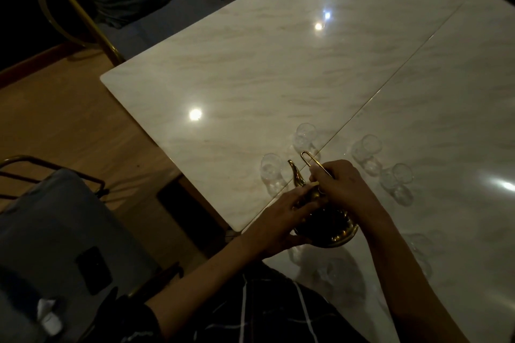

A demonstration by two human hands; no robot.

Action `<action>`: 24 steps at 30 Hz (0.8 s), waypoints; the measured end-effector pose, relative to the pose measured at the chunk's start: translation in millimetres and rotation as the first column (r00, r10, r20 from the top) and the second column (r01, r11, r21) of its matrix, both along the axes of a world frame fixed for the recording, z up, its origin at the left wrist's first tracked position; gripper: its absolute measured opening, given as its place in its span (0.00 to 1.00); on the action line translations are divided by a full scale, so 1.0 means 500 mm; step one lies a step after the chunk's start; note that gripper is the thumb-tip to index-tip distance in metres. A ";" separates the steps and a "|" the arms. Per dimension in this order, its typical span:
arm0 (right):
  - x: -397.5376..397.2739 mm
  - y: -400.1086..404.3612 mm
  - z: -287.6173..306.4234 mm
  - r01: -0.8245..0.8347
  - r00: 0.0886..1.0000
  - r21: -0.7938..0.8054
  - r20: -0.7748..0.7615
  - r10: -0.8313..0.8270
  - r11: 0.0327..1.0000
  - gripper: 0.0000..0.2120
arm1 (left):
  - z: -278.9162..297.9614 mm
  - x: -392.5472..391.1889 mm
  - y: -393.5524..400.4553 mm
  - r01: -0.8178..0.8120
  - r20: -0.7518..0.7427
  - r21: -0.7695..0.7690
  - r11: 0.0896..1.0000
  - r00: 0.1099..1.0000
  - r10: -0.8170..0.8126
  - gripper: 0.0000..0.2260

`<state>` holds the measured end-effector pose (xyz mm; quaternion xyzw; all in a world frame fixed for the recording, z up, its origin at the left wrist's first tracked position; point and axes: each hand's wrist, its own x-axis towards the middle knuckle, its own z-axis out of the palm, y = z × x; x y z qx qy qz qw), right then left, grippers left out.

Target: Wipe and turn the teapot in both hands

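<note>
pot vs hands: the gold pot sits right between both hands at the near edge of the table, so neither has to reach, though the right one has the tighter hold

right hand: the right hand comes in from the right and has its fingers curled round the thin looped handle, which sticks up and away from the person

left hand: the left hand lies against the pot's left side, fingers fairly straight across the body near the neck, more steadying than gripping

long axis: runs from the wide round base nearest the person up to the curved spout, which points away and a bit left

pot looks: shiny brass, dark in this light, fat belly, narrow neck

nearby: small clear glasses stand in a loose arc just beyond the pot, apart from it
</note>
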<state>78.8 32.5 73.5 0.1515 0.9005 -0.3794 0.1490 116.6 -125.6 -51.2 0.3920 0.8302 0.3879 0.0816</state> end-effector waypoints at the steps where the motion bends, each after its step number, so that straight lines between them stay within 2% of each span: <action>1: 0.001 0.001 0.003 -0.004 1.000 0.008 -0.002 0.004 1.000 0.19 | 0.001 0.002 0.001 0.000 0.001 0.000 1.000 1.000 0.000 0.39; 24: 0.003 0.016 0.030 -0.038 0.999 0.011 0.019 0.038 0.999 0.19 | 0.032 0.015 0.021 -0.024 0.024 -0.010 1.000 0.999 0.024 0.42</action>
